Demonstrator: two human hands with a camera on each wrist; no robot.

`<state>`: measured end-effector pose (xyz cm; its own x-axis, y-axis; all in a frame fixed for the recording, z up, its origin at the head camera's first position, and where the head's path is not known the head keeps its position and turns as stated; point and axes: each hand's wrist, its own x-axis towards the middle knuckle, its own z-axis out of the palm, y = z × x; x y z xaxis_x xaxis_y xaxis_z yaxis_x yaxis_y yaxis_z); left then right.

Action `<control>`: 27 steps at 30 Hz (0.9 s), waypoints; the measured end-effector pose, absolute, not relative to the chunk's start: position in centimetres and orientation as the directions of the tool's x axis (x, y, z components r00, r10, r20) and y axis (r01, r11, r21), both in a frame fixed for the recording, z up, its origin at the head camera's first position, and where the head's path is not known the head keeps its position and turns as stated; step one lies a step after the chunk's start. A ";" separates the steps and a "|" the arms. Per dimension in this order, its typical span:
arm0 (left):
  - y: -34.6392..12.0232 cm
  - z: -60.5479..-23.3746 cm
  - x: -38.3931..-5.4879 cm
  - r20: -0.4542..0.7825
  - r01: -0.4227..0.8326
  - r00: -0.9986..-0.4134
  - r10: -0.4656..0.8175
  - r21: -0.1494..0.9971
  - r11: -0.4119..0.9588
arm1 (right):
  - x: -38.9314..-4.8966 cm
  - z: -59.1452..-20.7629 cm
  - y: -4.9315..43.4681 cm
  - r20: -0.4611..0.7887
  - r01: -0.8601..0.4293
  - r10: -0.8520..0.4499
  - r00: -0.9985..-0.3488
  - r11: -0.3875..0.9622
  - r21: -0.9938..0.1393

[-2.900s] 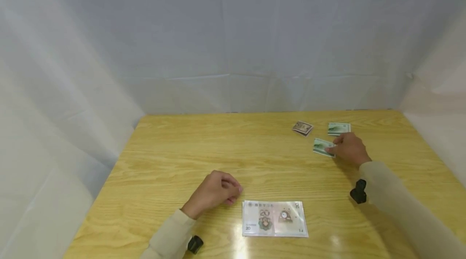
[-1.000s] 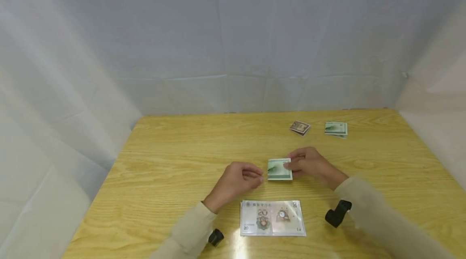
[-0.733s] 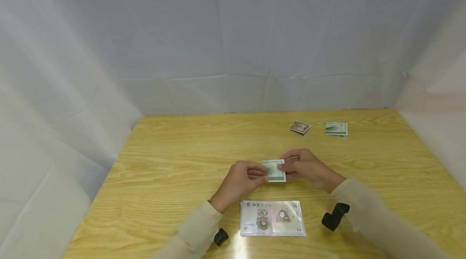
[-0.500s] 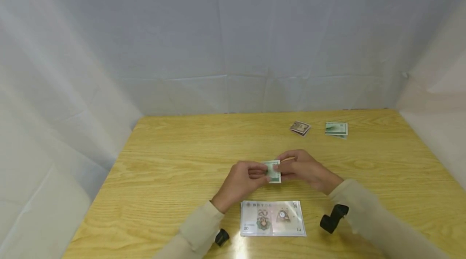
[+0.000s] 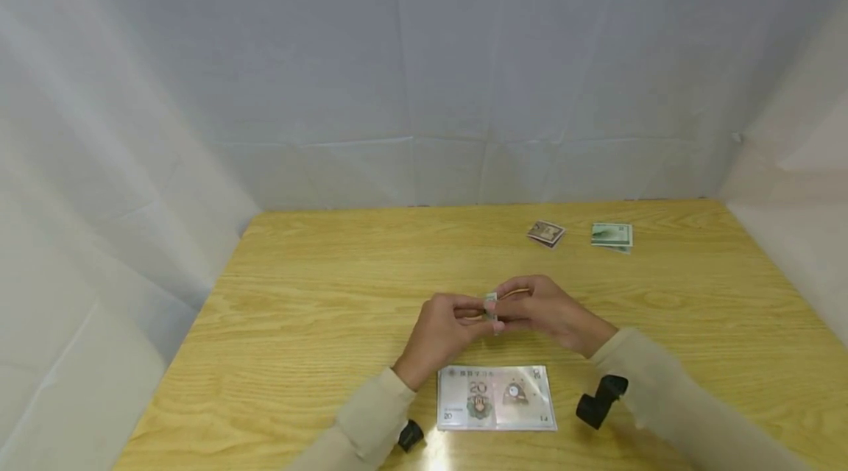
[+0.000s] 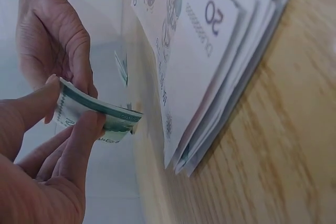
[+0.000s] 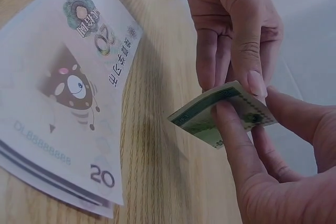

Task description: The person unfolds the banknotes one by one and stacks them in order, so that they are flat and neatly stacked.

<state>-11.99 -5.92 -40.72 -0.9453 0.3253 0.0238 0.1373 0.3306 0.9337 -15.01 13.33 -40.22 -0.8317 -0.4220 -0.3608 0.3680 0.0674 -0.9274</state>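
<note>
Green note (image 7: 202, 123) pinched in the air above the desk (image 5: 331, 272)
Your left hand (image 5: 440, 331) and right hand (image 5: 550, 313) pinch opposite sides, probably to keep it steady; the stack of notes marked 20 (image 5: 497, 397) lies nearer you, likely apart for working room

The left hand (image 5: 440, 331) and right hand (image 5: 553, 315) mostly hide the green note (image 7: 202, 120) in the head view; print on the far brown note (image 5: 547, 231) is too small to read.
</note>
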 end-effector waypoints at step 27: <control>-7.0 -40.1 -11.6 -0.145 -0.086 -0.923 0.357 0.981 0.176 | -14.7 -40.0 13.9 -0.361 0.367 -0.413 -0.836 0.067 -0.928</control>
<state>-11.64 -7.00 -40.08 -0.9229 0.3568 -0.1450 -0.0861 0.1759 0.9806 -14.70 13.91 -39.98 -0.8363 -0.4129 -0.3608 0.3672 0.0669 -0.9277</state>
